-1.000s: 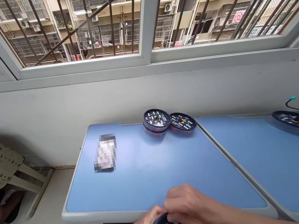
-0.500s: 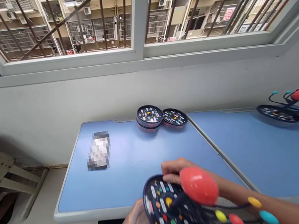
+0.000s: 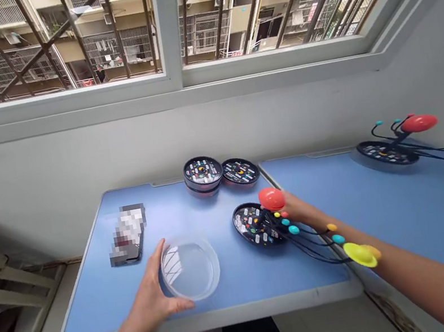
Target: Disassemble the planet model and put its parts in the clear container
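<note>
My left hand (image 3: 157, 292) curves around a clear round plastic container (image 3: 211, 274) near the desk's front edge, thumb and fingers on opposite sides of its rim. To the right is a solar system model (image 3: 255, 234): a dark round base printed with planets, a red ball (image 3: 271, 199) and several coloured beads on black wires. My right hand (image 3: 293, 206) is at the far right rim of this base, gripping it, though the red ball and stem hide most of its fingers. A yellow ringed planet (image 3: 361, 254) hangs over my right forearm.
Two stacked dark round bases (image 3: 203, 172) and a single similar base (image 3: 240, 172) lie by the wall. A phone (image 3: 129, 236), partly blurred out, lies on the left. Another assembled model (image 3: 387, 153) stands on the right-hand desk (image 3: 428, 215), beyond the seam.
The model and clear container, held together close to me before, are now apart at desk level, container left and model right. My right hand has moved away from me; the camera view has shifted right.
</note>
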